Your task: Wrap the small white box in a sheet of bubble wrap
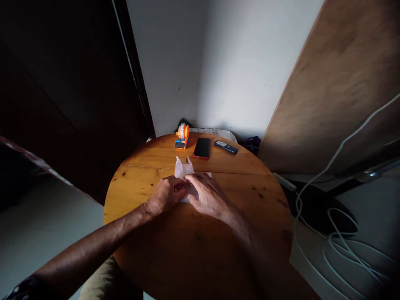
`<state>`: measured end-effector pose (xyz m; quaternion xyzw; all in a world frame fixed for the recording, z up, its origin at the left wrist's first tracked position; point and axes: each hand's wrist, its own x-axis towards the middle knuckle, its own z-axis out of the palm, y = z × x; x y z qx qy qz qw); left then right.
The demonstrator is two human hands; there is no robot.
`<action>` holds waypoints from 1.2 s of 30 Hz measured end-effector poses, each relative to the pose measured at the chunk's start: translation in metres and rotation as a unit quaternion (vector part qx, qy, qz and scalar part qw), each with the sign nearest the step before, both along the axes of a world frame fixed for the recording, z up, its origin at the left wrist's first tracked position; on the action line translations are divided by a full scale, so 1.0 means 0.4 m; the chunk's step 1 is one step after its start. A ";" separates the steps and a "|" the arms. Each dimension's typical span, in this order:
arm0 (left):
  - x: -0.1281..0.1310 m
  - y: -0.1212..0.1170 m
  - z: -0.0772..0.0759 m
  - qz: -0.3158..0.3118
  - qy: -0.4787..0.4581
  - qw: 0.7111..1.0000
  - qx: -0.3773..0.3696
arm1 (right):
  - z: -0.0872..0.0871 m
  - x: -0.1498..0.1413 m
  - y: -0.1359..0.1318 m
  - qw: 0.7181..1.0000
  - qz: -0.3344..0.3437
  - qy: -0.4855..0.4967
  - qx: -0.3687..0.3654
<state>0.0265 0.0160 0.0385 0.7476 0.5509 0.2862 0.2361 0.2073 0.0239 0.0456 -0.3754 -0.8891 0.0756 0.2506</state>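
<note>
Two bare hands meet over a piece of bubble wrap [183, 167] near the middle of a round wooden table [246, 181]. The wrap's far end sticks up past the fingertips in uneven points; the rest is mostly covered. The left hand [165, 191] has its fingers curled in at the wrap's left side, but whether they pinch it cannot be told. The right hand [208, 192] lies over the wrap from the other side, fingers bent and thumb low; its grip is hidden too. Beyond the wrap stand an orange tape dispenser [186, 132], a phone [203, 146] with a red edge, and a dark handheld device [231, 148].

The wrap looks light and springy, so it might pop open or skew if either hand eased off. A hard pull could tear it, and a careless forward sweep might knock the dispenser or phone.
</note>
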 end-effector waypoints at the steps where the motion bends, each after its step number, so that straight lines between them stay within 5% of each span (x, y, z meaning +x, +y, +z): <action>1: 0.003 -0.005 -0.016 0.004 0.039 0.997 0.070 | 0.006 0.008 0.005 1.000 -0.004 0.007 -0.005; 3: 0.006 -0.013 -0.048 0.015 0.092 0.976 0.196 | 0.017 0.028 0.016 0.999 -0.034 0.026 -0.016; 6: 0.003 -0.014 -0.089 0.007 0.086 0.958 0.275 | 0.025 0.061 0.027 0.989 -0.124 0.067 -0.047; 14: -0.001 0.004 -0.115 -0.060 0.010 0.963 0.261 | -0.028 0.072 -0.011 0.945 -0.238 0.049 -0.221; 24: 0.001 -0.002 -0.100 -0.043 0.039 0.965 0.255 | -0.087 0.020 0.036 0.935 -0.253 0.110 -0.223; 32: 0.001 -0.003 -0.097 -0.027 0.058 0.967 0.247 | -0.080 0.005 0.030 0.917 -0.296 0.156 -0.218; 36: 0.001 0.000 -0.097 -0.039 0.062 0.967 0.243 | -0.075 -0.022 0.022 0.875 -0.277 0.263 -0.297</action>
